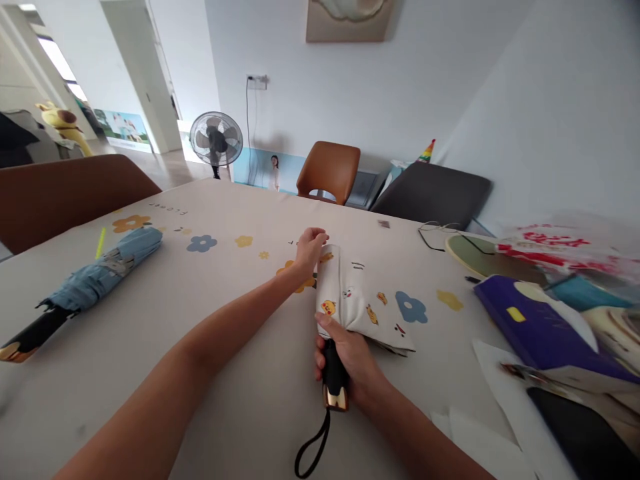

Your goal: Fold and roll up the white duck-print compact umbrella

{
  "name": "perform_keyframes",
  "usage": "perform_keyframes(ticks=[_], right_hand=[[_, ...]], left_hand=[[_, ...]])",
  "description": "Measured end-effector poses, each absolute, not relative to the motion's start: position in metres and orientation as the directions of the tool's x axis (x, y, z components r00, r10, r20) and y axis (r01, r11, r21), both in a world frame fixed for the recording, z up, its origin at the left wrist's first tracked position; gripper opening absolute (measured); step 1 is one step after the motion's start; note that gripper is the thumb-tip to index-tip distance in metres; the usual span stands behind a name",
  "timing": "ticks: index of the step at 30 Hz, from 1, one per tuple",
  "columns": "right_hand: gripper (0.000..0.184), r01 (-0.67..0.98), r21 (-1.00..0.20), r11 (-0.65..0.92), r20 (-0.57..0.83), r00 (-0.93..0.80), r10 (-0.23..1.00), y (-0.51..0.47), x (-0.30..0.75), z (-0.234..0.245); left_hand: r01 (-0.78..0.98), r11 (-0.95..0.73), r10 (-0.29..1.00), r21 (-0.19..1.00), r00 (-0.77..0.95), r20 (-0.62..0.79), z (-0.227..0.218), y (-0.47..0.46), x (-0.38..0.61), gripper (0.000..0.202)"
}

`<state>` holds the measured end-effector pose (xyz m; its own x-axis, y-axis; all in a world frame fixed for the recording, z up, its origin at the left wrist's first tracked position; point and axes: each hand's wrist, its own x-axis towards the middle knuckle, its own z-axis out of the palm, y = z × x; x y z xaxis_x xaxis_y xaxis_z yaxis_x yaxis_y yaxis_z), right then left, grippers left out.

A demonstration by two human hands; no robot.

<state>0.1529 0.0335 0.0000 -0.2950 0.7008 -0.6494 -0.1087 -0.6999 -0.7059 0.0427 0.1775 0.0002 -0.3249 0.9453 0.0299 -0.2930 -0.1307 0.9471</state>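
Note:
A white folding umbrella (329,283) with small cartoon prints lies in front of me, its canopy folded but with a loose flap spread to the right. My right hand (353,357) is closed around the black handle and the canopy's near end, thumb pressed on the fabric. A black wrist strap (316,448) hangs from the handle's gold-coloured end. At the umbrella's far end, my left hand (310,252) has its fingers curled against the edge of the canopy; their tips are partly hidden. Farther left lies a light-blue folding umbrella (107,270) with a black handle.
The flower-print tablecloth (240,400) covers the table. On the right are glasses (431,239), a purple packet (525,323), a plastic bag (565,243), papers and a black phone (580,427). Chairs (327,170) and a standing fan (216,139) are beyond the table.

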Motion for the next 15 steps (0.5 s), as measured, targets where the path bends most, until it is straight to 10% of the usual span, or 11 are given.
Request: perform_keyframes(ticks=[6, 15], right_hand=[[0.037, -0.011, -0.722, -0.692, -0.644, -0.358, 0.677, 0.032, 0.153, 0.000], [0.024, -0.097, -0.784, -0.613, -0.539, -0.383, 0.750, 0.030, 0.151, -0.002]], left_hand=[[0.330, -0.632, 0.771, 0.701, 0.356, 0.527, 0.036, 0.133, 0.077, 0.016], [0.464, -0.821, 0.563, 0.331, 0.753, 0.340, -0.001, 0.119, 0.103, 0.021]])
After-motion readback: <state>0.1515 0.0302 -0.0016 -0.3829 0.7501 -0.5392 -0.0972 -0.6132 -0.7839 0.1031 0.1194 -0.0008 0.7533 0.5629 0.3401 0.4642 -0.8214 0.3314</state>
